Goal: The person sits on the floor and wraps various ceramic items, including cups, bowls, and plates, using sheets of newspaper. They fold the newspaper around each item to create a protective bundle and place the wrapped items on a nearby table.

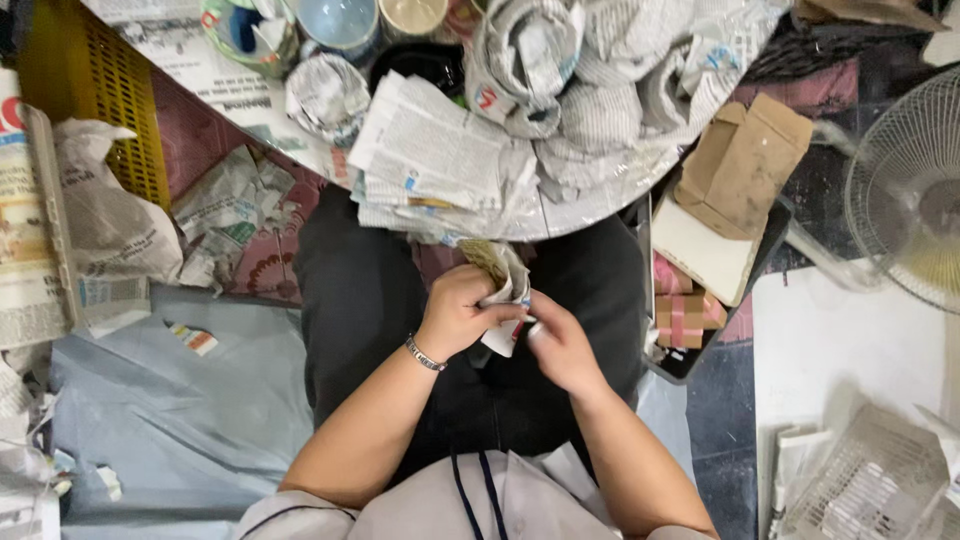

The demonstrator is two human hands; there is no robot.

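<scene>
Over your lap: both hands, left hand (462, 312) & right hand (557, 345), gripping half-wrapped newspaper bundle (503, 285); wrapped bundles (590, 70) piled on counter (575, 205), cups (340, 20) still bare.

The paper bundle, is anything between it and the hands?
No. Both hands are already on the paper bundle: the left hand wraps around its side and the right hand touches its lower end. Nothing visible sits between them. The newspaper stack lies apart, on the table just beyond.
</scene>
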